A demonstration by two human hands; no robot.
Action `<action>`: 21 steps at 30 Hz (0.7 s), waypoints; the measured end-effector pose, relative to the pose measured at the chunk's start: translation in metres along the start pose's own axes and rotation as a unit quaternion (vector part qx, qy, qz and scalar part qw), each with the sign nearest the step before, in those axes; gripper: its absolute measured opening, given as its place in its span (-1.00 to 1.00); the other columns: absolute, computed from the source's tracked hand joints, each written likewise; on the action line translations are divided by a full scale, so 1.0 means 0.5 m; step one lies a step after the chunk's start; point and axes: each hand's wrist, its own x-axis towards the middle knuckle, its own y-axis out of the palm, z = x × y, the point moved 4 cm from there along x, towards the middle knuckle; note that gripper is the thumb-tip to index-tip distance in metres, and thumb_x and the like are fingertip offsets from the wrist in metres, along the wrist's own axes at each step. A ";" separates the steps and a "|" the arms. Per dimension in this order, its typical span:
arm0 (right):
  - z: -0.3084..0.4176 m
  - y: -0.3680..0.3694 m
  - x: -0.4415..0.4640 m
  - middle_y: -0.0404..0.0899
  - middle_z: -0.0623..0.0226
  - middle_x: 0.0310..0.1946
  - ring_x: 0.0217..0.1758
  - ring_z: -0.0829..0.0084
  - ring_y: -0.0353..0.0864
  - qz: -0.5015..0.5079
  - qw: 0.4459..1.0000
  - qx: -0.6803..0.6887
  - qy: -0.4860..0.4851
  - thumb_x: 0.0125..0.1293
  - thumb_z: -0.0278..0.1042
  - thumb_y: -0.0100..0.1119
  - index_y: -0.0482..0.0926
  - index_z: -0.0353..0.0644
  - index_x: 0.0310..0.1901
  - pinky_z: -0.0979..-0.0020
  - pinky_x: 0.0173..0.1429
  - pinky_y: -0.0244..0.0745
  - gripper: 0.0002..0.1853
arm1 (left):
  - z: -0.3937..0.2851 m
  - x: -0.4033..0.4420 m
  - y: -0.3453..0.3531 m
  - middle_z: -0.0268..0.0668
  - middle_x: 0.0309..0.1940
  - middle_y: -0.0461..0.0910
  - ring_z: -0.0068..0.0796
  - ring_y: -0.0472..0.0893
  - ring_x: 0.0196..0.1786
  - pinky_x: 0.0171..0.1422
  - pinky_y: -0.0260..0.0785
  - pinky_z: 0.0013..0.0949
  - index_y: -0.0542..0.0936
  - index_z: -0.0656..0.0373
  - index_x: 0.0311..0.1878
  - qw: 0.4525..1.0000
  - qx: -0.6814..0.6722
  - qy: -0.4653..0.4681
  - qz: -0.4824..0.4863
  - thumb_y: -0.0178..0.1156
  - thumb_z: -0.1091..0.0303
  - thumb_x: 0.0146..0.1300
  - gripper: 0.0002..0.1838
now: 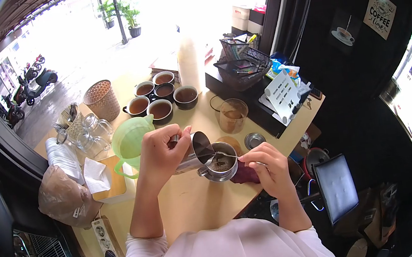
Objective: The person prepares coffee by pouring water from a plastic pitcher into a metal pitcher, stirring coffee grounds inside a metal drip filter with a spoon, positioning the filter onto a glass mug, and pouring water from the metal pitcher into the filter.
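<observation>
My left hand (165, 149) is closed round the handle of a shiny metal pitcher (189, 157), which tips to the right with its mouth at the rim of a metal cup (218, 175). Dark, grainy-looking contents (221, 163) show inside that cup. Between the fingers of my right hand (267, 166) is a metal spoon (228, 155), its far end over the cup's opening. A dark red cloth (245, 174) lies beside the cup, under my right hand. Whether liquid is leaving the pitcher is too small to tell.
Left of the pitcher stands a green plastic jug (130, 138). Several dark cups of brown liquid (160, 111) cluster behind it, near a tall pale bottle (189, 63). A glass server (234, 116) and round metal lid (254, 140) sit at the right; glass mugs (91, 137) stand left.
</observation>
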 end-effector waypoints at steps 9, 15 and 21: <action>-0.004 -0.001 -0.006 0.59 0.23 -0.40 -0.33 0.27 0.53 -0.018 1.000 0.012 0.011 0.17 -0.56 0.15 0.62 -0.26 -0.25 0.37 -0.23 0.41 -0.88 | 0.017 0.003 0.005 -0.46 -0.78 0.17 -0.74 0.09 -0.62 -0.58 -0.05 -0.48 0.38 0.30 -0.63 0.998 -0.062 -0.026 -0.008 0.21 0.37 0.26 -0.63; -0.008 -0.007 -0.008 0.60 0.23 -0.40 -0.33 0.27 0.53 -0.024 1.000 -0.004 0.019 0.18 -0.55 0.14 0.62 -0.27 -0.25 0.36 -0.22 0.42 -0.88 | 0.049 0.007 0.019 -0.60 -0.71 0.25 -0.85 0.16 -0.62 -0.57 -0.07 -0.57 0.36 0.16 -0.65 0.982 -0.177 -0.069 -0.007 0.16 0.35 0.32 -0.61; -0.015 -0.016 -0.012 0.61 0.22 -0.39 -0.35 0.36 0.55 -0.030 0.999 0.003 0.013 0.26 -0.54 0.09 0.61 -0.31 -0.23 0.41 -0.21 0.44 -0.88 | 0.068 -0.004 0.014 -0.61 -0.69 0.21 -0.85 0.13 -0.60 -0.55 -0.06 -0.60 0.31 0.13 -0.64 0.971 -0.227 -0.075 -0.023 0.14 0.36 0.36 -0.59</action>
